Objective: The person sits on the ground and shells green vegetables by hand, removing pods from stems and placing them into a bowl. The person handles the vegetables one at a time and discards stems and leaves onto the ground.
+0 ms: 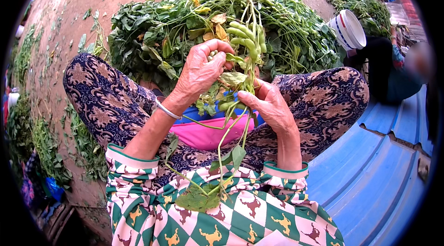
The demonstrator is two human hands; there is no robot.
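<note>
A soybean plant (252, 58) with plump green pods (246, 36) is upright in front of me. My right hand (272, 103) grips its stems low down, between thumb and fingers. Leafy stem ends trail from there over my lap, one broad leaf (199, 198) resting on my patterned shirt. My left hand (203, 69) is curled beside the pods, its fingertips at the plant. A few picked pods (212, 54) show inside its bent fingers; how many it holds is hidden. Between my legs lies something pink and blue (211, 131), partly covered by leaves.
Beyond my knees lies a large heap of soybean plants (149, 31). A white bucket (348, 31) is tipped at its right, near a seated person (392, 69). Blue corrugated sheeting (360, 162) is at my right. More plants (48, 149) are strewn on the ground at left.
</note>
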